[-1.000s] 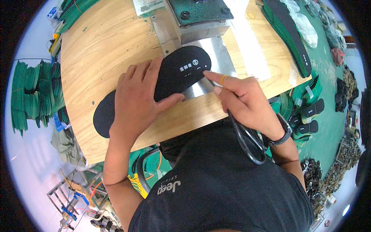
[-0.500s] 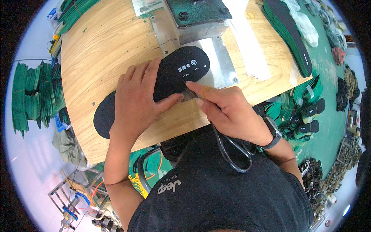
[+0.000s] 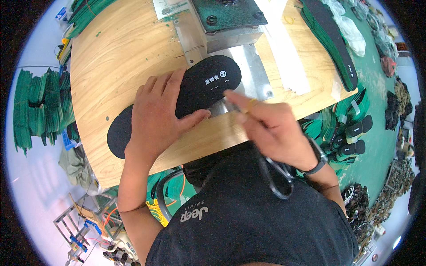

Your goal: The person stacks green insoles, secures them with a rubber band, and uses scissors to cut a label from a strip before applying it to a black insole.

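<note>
A black insole with white print near its right end lies slantwise on the wooden table, that end over a metal plate. My left hand is spread flat across its middle, thumb toward the near edge, pressing it down. Beside the printed end, my right hand is closed, its index fingertip at the insole's near edge. From under the right palm hang black loops, which look like the handles of scissors; the blades are hidden in the fingers. The right hand and loops are smeared by motion.
Past the insole, a metal block machine with a green-dusted top rises from the metal plate. A white paper strip and stacked insoles lie to the right. More green stacks stand left of the wooden table.
My right hand has shifted slightly right and toward me, with the black loops swinging along. My left hand and the insole have hardly moved.
</note>
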Motion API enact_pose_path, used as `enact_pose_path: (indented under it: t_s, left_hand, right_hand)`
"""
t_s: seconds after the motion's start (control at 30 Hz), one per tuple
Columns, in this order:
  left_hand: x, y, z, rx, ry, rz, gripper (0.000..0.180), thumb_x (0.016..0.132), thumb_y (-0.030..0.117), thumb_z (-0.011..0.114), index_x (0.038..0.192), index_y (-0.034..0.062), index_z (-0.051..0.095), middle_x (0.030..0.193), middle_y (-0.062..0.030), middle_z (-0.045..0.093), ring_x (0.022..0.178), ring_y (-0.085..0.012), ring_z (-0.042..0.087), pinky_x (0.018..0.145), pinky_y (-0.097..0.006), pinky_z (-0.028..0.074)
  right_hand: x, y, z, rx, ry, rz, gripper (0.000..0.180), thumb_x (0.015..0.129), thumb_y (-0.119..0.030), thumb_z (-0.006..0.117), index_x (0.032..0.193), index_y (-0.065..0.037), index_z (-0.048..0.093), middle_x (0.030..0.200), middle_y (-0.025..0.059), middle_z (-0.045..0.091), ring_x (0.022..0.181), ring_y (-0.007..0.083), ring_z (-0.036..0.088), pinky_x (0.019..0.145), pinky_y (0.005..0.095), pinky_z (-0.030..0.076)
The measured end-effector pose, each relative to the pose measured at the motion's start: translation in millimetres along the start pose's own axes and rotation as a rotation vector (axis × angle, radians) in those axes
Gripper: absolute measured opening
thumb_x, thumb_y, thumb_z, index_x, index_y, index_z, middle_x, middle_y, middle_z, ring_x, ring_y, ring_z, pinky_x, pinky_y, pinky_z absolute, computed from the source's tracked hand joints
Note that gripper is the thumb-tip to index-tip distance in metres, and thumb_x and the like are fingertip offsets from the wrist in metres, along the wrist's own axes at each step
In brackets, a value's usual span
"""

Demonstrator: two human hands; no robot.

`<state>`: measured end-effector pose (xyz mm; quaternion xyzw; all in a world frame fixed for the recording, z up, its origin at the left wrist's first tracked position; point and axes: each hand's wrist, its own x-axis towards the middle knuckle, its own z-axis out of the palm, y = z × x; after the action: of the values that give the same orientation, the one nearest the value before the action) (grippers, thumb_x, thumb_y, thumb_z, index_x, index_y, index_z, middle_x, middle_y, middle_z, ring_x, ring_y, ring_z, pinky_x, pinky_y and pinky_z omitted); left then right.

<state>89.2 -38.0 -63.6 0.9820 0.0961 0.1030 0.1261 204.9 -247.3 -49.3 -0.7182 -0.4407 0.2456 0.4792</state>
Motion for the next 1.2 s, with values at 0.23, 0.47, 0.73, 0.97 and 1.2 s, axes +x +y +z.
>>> enact_pose_path:
  t_s: [0.23, 0.47, 0.73, 0.97, 1.2]
  left_hand:
    - [-0.1, -1.6, 0.7, 0.008, -0.026, -0.001, 0.083, 0.07, 0.05, 0.076, 0.133, 0.0033, 0.049, 0.12, -0.0182, 0.058, 0.11, -0.0354, 0.055, 0.097, -0.044, 0.042]
    - [-0.7, 1.6, -1.4, 0.006, -0.087, -0.035, 0.091, 0.065, 0.053, 0.077, 0.136, 0.0064, 0.047, 0.124, -0.02, 0.056, 0.115, -0.0376, 0.053, 0.101, -0.044, 0.041]
    - [2.7, 0.3, -18.0, -0.04, -0.152, 0.043, 0.091, 0.066, 0.042, 0.079, 0.139, 0.003, 0.042, 0.115, -0.0193, 0.058, 0.107, -0.0349, 0.055, 0.093, -0.041, 0.043]
    - [-1.1, 1.0, -26.9, -0.082, -0.279, -0.061, 0.095, 0.064, 0.024, 0.08, 0.146, 0.0076, 0.035, 0.125, -0.0196, 0.054, 0.114, -0.0373, 0.051, 0.102, -0.042, 0.039]
    - [-2.6, -8.0, -34.4, -0.062, -0.262, -0.024, 0.088, 0.067, 0.026, 0.077, 0.142, 0.0054, 0.038, 0.123, -0.0187, 0.055, 0.114, -0.0357, 0.051, 0.101, -0.041, 0.037]
  right_hand:
    - [9.0, 17.9, 5.1, -0.052, 0.068, 0.008, 0.036, 0.09, -0.004, 0.056, 0.126, 0.001, 0.059, 0.063, 0.0112, 0.058, 0.052, 0.0143, 0.052, 0.052, 0.0287, 0.043]
    - [-17.1, 33.0, -45.3, -0.115, 0.303, 0.132, 0.035, 0.095, -0.006, 0.054, 0.129, -0.003, 0.058, 0.059, 0.0025, 0.054, 0.055, 0.0073, 0.052, 0.054, 0.024, 0.043]
    - [10.2, 91.5, -143.3, -0.71, 0.398, -0.048, 0.029, 0.094, -0.013, 0.056, 0.12, -0.001, 0.055, 0.077, 0.0238, 0.061, 0.07, 0.0407, 0.059, 0.061, 0.043, 0.045]
    - [31.6, 115.8, -150.3, -0.833, 0.321, -0.099, 0.031, 0.092, -0.013, 0.058, 0.121, -0.002, 0.055, 0.083, 0.0243, 0.063, 0.077, 0.0408, 0.062, 0.066, 0.0431, 0.048]
    - [46.9, 115.0, -161.9, -1.054, 0.442, -0.38, 0.027, 0.09, -0.017, 0.061, 0.108, 0.003, 0.059, 0.102, 0.0242, 0.063, 0.095, 0.04, 0.059, 0.084, 0.0447, 0.048]
